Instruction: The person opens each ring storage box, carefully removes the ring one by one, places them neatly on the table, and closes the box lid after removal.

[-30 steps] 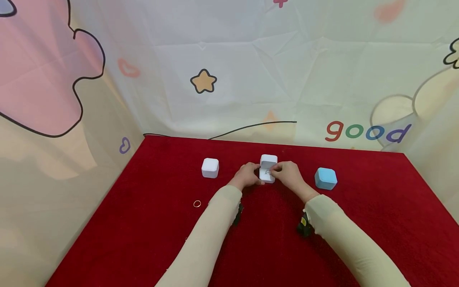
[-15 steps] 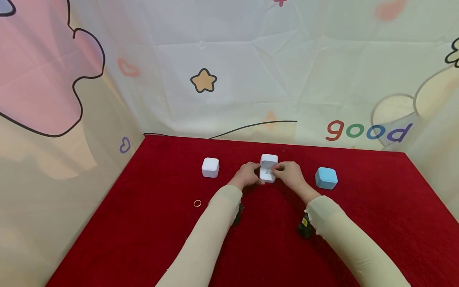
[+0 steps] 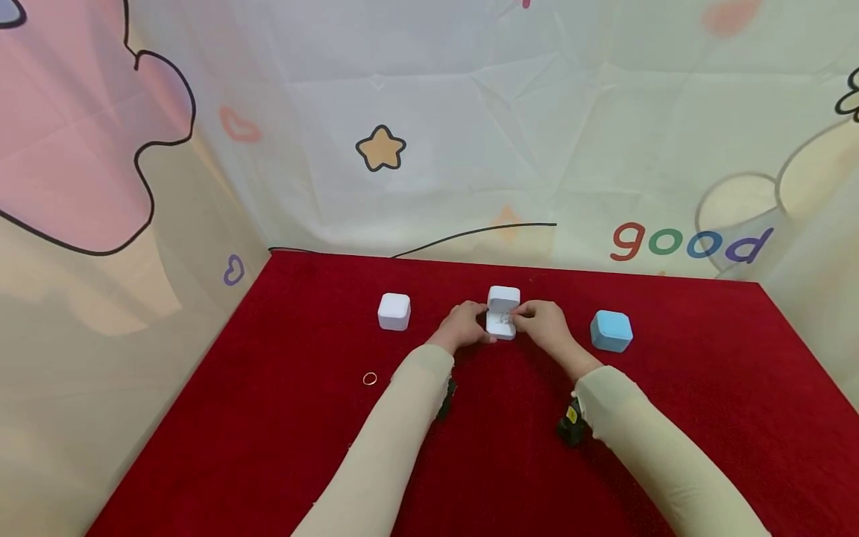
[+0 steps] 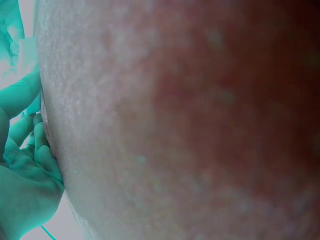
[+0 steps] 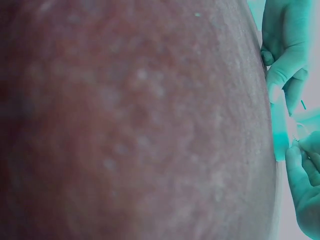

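Observation:
An opened white ring box (image 3: pixel 501 325) stands on the red cloth in the head view, its lid raised at the back. My left hand (image 3: pixel 463 325) grips the box from the left, thumb at the front and fingers toward the back. From the right, my right hand (image 3: pixel 545 327) pinches a small ring (image 5: pixel 301 131) with thumb and forefinger, right over the box's inside. The right wrist view shows the ring upright at those fingertips, and the left hand (image 5: pixel 286 55) holding the box's side. Blurred skin fills most of both wrist views.
A closed white box (image 3: pixel 394 312) stands to the left and a closed light-blue box (image 3: pixel 611 331) to the right. A gold ring (image 3: pixel 370 379) lies on the red cloth (image 3: pixel 282 418) by the left forearm. A patterned curtain (image 3: pixel 443 171) hangs behind.
My right fingertips have drawn slightly to the right and up across the box's inside, showing more of the interior. The left hand and the box keep their place.

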Demonstrator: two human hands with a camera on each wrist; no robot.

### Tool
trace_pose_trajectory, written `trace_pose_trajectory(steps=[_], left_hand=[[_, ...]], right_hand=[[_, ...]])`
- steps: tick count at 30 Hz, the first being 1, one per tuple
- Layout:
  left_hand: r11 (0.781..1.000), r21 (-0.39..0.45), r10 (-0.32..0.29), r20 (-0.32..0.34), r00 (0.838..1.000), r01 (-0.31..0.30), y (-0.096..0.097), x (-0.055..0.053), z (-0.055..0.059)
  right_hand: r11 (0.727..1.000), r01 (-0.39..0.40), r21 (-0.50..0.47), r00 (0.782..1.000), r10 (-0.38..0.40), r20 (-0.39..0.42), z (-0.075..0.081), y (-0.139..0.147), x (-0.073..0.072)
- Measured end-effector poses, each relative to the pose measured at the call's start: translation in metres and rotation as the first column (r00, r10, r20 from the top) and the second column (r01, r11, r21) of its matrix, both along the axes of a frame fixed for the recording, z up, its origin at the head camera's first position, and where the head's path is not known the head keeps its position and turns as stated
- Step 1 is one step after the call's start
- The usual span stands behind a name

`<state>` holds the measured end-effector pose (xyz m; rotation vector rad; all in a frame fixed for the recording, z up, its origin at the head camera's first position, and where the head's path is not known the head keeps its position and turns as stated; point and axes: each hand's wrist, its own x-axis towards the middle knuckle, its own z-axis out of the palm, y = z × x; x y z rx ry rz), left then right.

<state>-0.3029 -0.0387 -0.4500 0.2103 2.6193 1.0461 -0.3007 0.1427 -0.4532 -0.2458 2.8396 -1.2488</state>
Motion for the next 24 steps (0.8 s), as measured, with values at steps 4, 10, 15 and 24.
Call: trace_pose_trajectory(steps=[4,10,15,24], left_hand=[[1.000,0.008,0.007,-0.007,1.000,-0.007,-0.0013,-0.0008,0.0027],[1.000,0.011,-0.002,0.008,1.000,0.002,-0.0008,0.0006,0.0013],[1.000,0.015,-0.001,0.007,1.000,0.000,-0.0002,0.0003,0.0015],[1.000,-0.015,-0.006,0.010,1.000,0.006,-0.0002,-0.0018,-0.0015]], right_hand=[[1.000,-0.003,-0.007,1.000,0.003,-0.018,-0.0006,-0.0013,-0.0016],[1.000,0.008,-0.008,1.000,-0.008,0.003,-0.0026,0.0022,-0.0014],[1.000,-0.010,-0.017,1.000,0.010,0.003,-0.0006,0.0036,-0.0017],[0.996,0.006,-0.084,0.998,-0.001,0.057,0.0060,0.0019,0.0011]])
